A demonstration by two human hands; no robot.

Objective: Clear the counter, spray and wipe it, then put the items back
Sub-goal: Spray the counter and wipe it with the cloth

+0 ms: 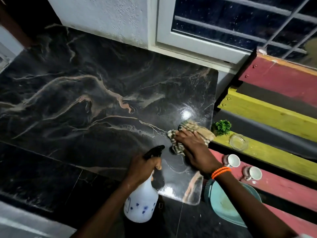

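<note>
Near the right edge of the dark marbled table (89, 93), the right hand (193, 148) presses a striped beige cloth (197, 130) flat against the glossy surface, its fingers (181, 134) straight and slightly spread over the fabric. An orange beaded bracelet (221, 171) circles that wrist. Just beside it, closer to the body, the left hand (143, 167) grips the neck of a white spray bottle (141, 201), fingers curled around it under the black trigger head (154, 151), whose nozzle points toward the cloth. The bottle hangs over the table's near edge, above dark floor tiles.

Off the table's right side stands a slatted bench (283, 117) painted red, yellow and black. On its yellow slat sit a small green plant (222, 127), touching the cloth's corner from this view, and a clear glass dish (238, 141). Two white cups (234, 160) rest on the red slat below, near each other. A teal plate (223, 201) lies partly under the right forearm. Behind the table, a white-framed window (223, 23) shows dark glass with bars.
</note>
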